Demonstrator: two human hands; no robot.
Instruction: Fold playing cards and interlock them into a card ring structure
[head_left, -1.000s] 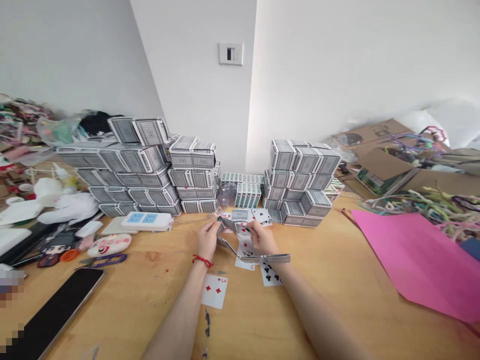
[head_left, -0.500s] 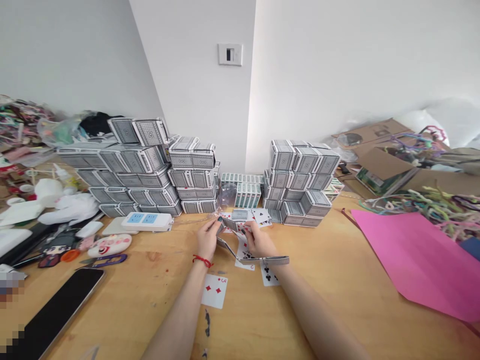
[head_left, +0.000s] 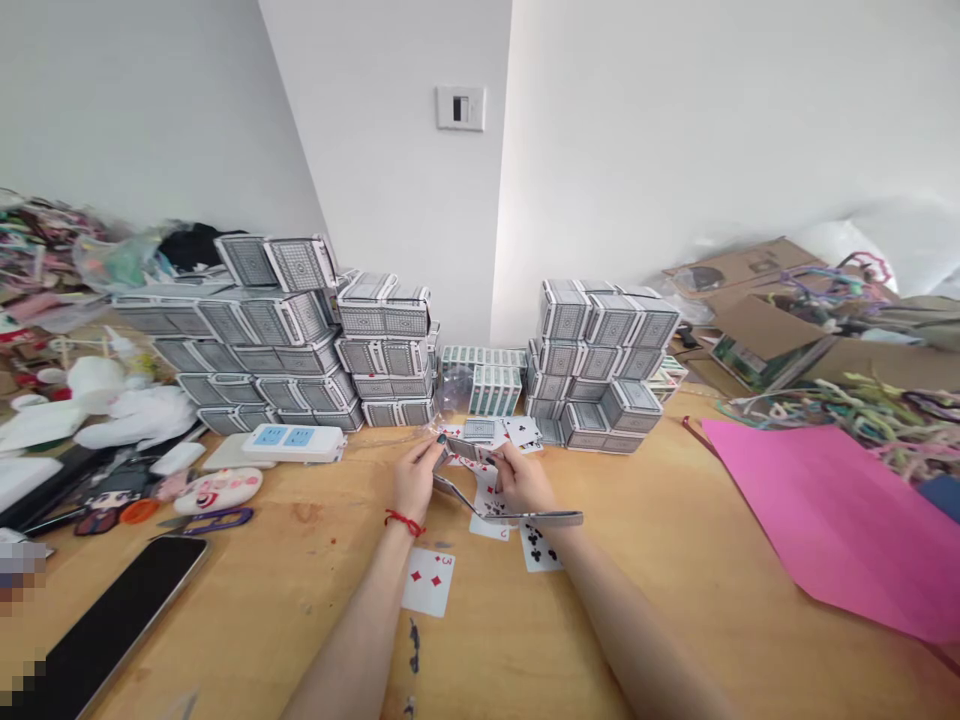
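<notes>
Left hand point(head_left: 412, 484) and right hand point(head_left: 525, 484), fingers point(head_left: 429, 455) clamped on one folded card strip point(head_left: 553, 518)! One three of diamonds point(head_left: 429, 584) lies unmoved; the strip's end has edged rightward.

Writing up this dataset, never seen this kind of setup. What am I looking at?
There is no robot here: it's a person working with bare hands. Every picture comes from one camera worn on the head, looking forward and down.

The left hand, with a red cord at its wrist, and the right hand hold a bent strip with a grey card-back pattern between them.

On the wooden table, loose playing cards lie near and below the hands. Behind stand a left stack and a right stack of card-patterned blocks. A phone lies at left, a pink sheet at right.
</notes>
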